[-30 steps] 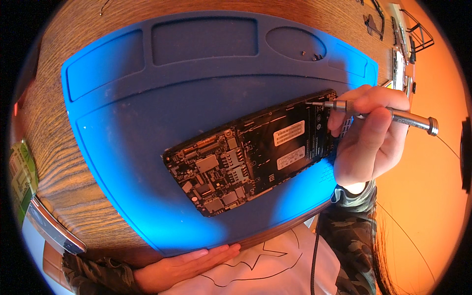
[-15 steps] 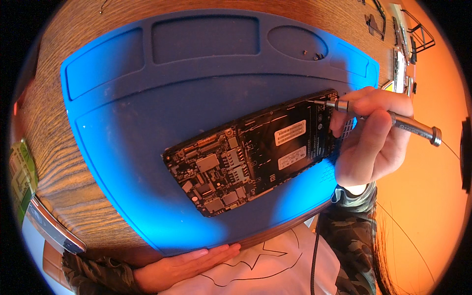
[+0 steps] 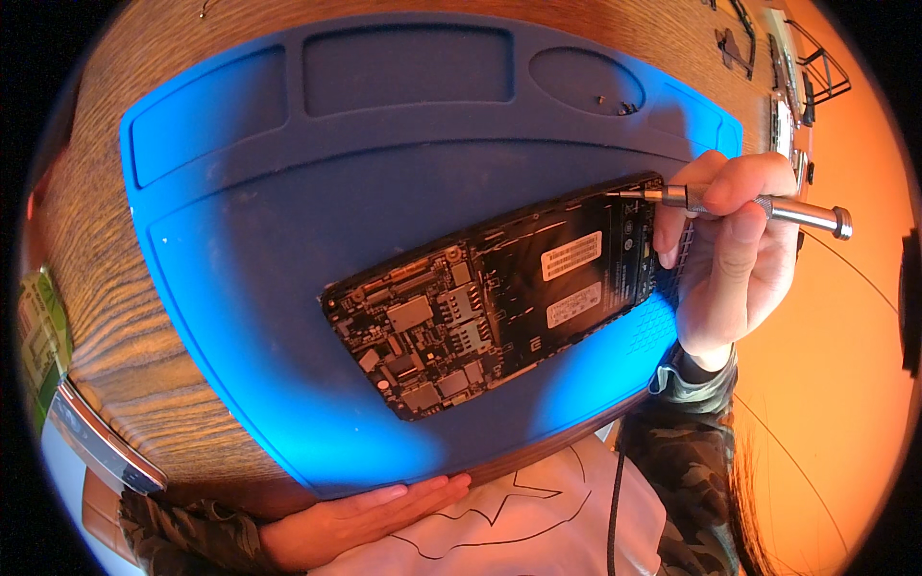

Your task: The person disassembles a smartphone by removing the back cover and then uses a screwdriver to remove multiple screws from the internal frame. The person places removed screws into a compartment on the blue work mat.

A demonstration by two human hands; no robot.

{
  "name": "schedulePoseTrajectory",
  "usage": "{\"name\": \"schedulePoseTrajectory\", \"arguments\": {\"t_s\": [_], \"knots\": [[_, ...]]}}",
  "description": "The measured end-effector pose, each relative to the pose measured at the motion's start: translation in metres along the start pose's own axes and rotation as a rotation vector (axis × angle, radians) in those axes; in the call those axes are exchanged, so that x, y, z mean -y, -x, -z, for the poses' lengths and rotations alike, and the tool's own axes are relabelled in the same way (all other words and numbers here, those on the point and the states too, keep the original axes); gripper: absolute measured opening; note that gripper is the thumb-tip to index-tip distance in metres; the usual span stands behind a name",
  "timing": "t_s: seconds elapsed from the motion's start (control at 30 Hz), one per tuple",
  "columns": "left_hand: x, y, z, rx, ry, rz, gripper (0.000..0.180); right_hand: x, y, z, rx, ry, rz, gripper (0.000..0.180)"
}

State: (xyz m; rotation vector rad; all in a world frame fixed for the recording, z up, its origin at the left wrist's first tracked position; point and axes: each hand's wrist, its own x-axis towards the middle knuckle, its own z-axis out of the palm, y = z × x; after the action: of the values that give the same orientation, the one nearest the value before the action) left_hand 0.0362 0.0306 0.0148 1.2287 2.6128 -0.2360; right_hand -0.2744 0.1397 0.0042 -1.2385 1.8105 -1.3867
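An opened smartphone point(image 3: 499, 293) lies tilted on a blue repair mat point(image 3: 317, 206), its circuit board at the left and its black battery, with two white labels, toward the right. My right hand point(image 3: 735, 245) grips a slim metal screwdriver point(image 3: 812, 216) between thumb and fingers. The shaft points left, and its tip lies over the upper right part of the phone; whether it touches cannot be made out. My left hand point(image 3: 370, 518) rests flat with fingers stretched out at the table's front edge, against my white shirt, holding nothing.
Several tiny screws point(image 3: 624, 108) lie in the mat's oval recess. Black frame parts point(image 3: 738, 43) are on the wooden table point(image 3: 125, 288) at the far right. A green package point(image 3: 43, 336) and a flat device point(image 3: 106, 437) sit at the left edge. A dark cord point(image 3: 617, 499) hangs over my shirt.
My right hand has shifted slightly, and the screwdriver lies nearer to level, its handle end higher and a little to the left. The left hand stays in place.
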Motion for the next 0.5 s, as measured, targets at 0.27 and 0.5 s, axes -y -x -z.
{"name": "schedulePoseTrajectory", "arguments": {"t_s": [0.27,0.5], "knots": [[-0.001,0.001,0.000,-0.008,0.029,0.018,0.060,0.002,0.000,-0.003,-0.015,0.054,0.055,0.023],[-0.005,0.000,-0.002,-0.004,-0.031,0.023,0.059,0.022,0.000,-0.005,0.000,0.154,-0.003,0.026]]}}
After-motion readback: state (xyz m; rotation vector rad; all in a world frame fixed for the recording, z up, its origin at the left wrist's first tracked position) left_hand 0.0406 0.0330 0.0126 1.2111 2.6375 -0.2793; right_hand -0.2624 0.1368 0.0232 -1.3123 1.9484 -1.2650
